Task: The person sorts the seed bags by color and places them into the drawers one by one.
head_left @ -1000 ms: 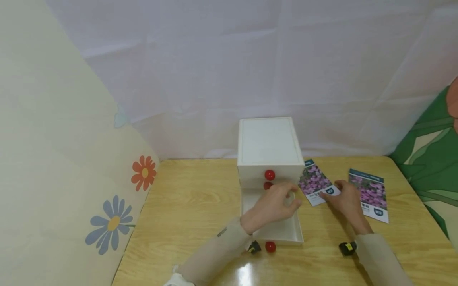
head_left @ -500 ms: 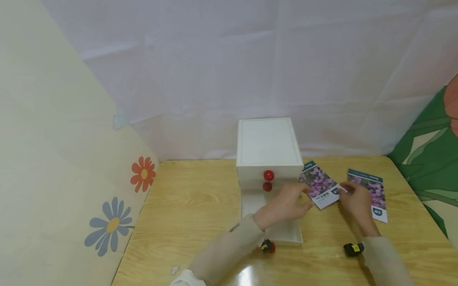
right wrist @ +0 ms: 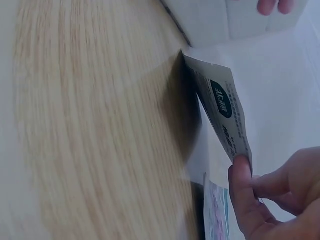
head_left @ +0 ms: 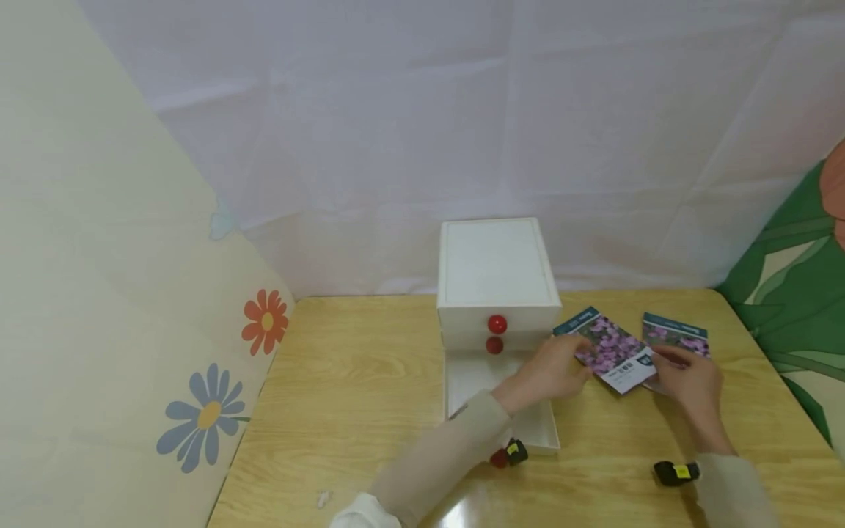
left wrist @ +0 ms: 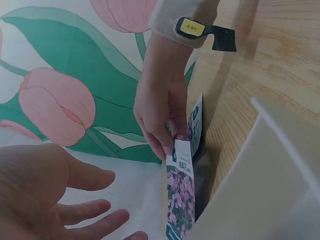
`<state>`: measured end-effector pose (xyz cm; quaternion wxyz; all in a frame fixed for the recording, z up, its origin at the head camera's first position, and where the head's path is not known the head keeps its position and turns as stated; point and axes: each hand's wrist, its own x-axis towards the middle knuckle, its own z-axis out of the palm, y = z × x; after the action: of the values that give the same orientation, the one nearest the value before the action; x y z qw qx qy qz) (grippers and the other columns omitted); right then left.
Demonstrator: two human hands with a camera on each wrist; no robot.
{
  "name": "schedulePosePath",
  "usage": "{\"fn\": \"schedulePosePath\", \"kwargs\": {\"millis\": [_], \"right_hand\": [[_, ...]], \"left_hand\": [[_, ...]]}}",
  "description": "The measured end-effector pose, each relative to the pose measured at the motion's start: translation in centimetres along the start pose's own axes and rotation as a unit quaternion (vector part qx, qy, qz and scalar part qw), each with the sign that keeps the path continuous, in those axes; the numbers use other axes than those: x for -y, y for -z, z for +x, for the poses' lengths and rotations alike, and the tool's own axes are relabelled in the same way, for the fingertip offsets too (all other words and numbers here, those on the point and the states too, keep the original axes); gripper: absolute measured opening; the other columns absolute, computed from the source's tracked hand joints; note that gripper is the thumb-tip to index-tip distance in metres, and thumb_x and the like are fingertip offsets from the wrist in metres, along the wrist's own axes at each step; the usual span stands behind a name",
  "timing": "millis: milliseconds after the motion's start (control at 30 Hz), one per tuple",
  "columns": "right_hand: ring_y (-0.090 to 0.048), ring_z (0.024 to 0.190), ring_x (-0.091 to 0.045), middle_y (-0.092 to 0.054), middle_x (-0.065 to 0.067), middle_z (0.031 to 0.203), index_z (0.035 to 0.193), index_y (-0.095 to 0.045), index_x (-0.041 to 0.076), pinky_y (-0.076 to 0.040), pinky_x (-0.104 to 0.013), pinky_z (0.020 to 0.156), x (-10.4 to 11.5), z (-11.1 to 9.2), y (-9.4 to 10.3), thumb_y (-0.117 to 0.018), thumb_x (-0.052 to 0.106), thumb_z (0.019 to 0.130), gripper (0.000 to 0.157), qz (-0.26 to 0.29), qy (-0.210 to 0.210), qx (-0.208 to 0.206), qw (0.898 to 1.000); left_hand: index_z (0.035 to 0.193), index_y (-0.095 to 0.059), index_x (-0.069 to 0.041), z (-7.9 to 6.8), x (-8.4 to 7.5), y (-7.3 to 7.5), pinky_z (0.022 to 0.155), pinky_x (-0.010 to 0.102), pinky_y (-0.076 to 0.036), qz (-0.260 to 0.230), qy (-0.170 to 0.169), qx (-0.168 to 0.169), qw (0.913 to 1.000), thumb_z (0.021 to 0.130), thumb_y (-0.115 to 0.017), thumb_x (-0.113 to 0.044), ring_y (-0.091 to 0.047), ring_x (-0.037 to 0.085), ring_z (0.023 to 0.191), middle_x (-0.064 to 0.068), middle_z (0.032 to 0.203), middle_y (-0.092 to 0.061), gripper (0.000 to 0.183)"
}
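In the head view my right hand pinches a flower seed packet by its near right corner. The right wrist view shows this packet tilted up, one corner close to the wood and a shadow beneath. My left hand is over the pulled-out drawer, its fingertips overlapping the packet's left edge from above. Seen from the left wrist, the left hand has its fingers spread, apart from the packet. A second, similar packet lies partly hidden behind the right hand.
A white drawer cabinet stands at the back middle of the wooden table. Red knobs sit on its fronts, and its lower drawer projects toward me. White cloth hangs behind; flower-printed panels flank the table.
The right hand has drawn the seed packet rightward and toward me, over the second packet's near side. The left hand has moved right, from above the drawer to the packet's left edge.
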<state>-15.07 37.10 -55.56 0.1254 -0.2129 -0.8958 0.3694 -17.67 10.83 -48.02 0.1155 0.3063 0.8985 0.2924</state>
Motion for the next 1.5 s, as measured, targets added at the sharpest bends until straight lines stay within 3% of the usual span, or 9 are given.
{"fn": "schedulePosePath", "kwargs": {"millis": [167,267,467,600,800,967,1067,1267,1500], "right_hand": [[-0.047,0.066,0.02,-0.057,0.033,0.076,0.124,-0.075,-0.004,-0.044,-0.008,0.059,-0.5,-0.3,0.8,-0.069,0.026,0.103,0.036,0.022,-0.027,0.01,0.999],[-0.053,0.063,0.016,-0.051,0.039,0.074,0.126,-0.073,-0.006,-0.047,-0.01,0.057,-0.8,-0.5,1.4,-0.068,0.026,0.104,0.039,0.042,-0.038,0.023,0.998],[-0.062,0.063,0.009,-0.05,0.042,0.078,0.128,-0.072,-0.007,-0.055,-0.014,0.057,-1.0,-1.1,2.7,-0.066,0.027,0.105,0.041,0.08,-0.044,0.046,0.995],[-0.064,0.067,0.009,-0.055,0.043,0.082,0.125,-0.075,-0.003,-0.061,-0.016,0.059,-1.0,-1.6,3.2,-0.067,0.021,0.105,0.032,0.127,-0.046,0.056,0.989],[-0.066,0.069,0.005,-0.059,0.038,0.082,0.109,-0.082,0.026,-0.059,-0.016,0.059,-0.8,-2.2,4.5,-0.067,0.022,0.106,0.016,0.157,-0.062,0.08,0.982],[-0.065,0.072,0.006,-0.057,0.037,0.085,0.097,-0.077,0.044,-0.062,-0.018,0.063,-0.7,-2.4,5.3,-0.065,0.022,0.106,0.027,0.167,-0.091,0.095,0.977],[-0.063,0.073,0.006,-0.055,0.039,0.086,0.097,-0.078,0.044,-0.063,-0.02,0.063,-1.0,-2.5,5.7,-0.064,0.022,0.107,0.027,0.154,-0.085,0.1,0.979],[-0.059,0.076,0.009,-0.052,0.042,0.088,0.097,-0.078,0.042,-0.062,-0.022,0.063,-1.5,-2.6,6.5,-0.064,0.026,0.107,0.023,0.129,-0.076,0.102,0.983],[-0.058,0.079,0.012,-0.054,0.044,0.089,0.1,-0.08,0.041,-0.062,-0.022,0.063,-1.8,-3.0,7.1,-0.066,0.029,0.107,0.02,0.135,-0.074,0.116,0.981]], "left_hand": [[0.151,-0.056,-0.018,0.4,-0.5,-0.5,0.114,0.021,-0.049,-0.003,0.022,-0.015,0.9996,0.102,-0.073,-0.026,-0.056,0.007,0.138,-0.005,0.151,-0.06,0.052],[0.155,-0.052,-0.017,0.6,-0.8,-0.6,0.117,0.024,-0.047,-0.003,0.022,-0.022,0.9995,0.102,-0.071,-0.029,-0.054,0.009,0.142,-0.004,0.156,-0.056,0.057],[0.157,-0.049,-0.013,1.4,-0.9,-0.9,0.119,0.027,-0.047,-0.026,0.027,-0.034,0.9987,0.103,-0.069,-0.031,-0.056,0.01,0.139,-0.001,0.156,-0.056,0.06],[0.151,-0.054,-0.01,2.1,-0.5,-1.1,0.106,0.023,-0.053,-0.063,0.034,-0.045,0.9964,0.1,-0.071,-0.026,-0.06,0.006,0.117,0.003,0.142,-0.064,0.056],[0.132,-0.063,-0.006,2.8,-0.4,-1.6,0.076,0.019,-0.052,-0.112,0.071,-0.048,0.99,0.101,-0.069,-0.023,-0.052,0.005,0.086,0.001,0.11,-0.063,0.036],[0.126,-0.064,-0.006,3.0,-0.4,-2.1,0.061,0.023,-0.051,-0.136,0.112,-0.044,0.9833,0.103,-0.067,-0.024,-0.053,0.009,0.073,-0.002,0.092,-0.057,0.03],[0.134,-0.063,-0.005,3.2,-0.4,-2.3,0.065,0.023,-0.053,-0.131,0.123,-0.049,0.9825,0.102,-0.068,-0.025,-0.055,0.009,0.075,-0.001,0.096,-0.062,0.037],[0.149,-0.057,-0.012,3.3,-0.6,-2.5,0.079,0.021,-0.055,-0.128,0.143,-0.048,0.9802,0.104,-0.066,-0.025,-0.059,0.007,0.087,0.001,0.126,-0.071,0.048],[0.143,-0.062,-0.015,3.4,-0.9,-2.8,0.063,0.019,-0.056,-0.187,0.179,-0.048,0.9647,0.103,-0.067,-0.015,-0.062,0.006,0.075,0.0,0.125,-0.075,0.04]]}}
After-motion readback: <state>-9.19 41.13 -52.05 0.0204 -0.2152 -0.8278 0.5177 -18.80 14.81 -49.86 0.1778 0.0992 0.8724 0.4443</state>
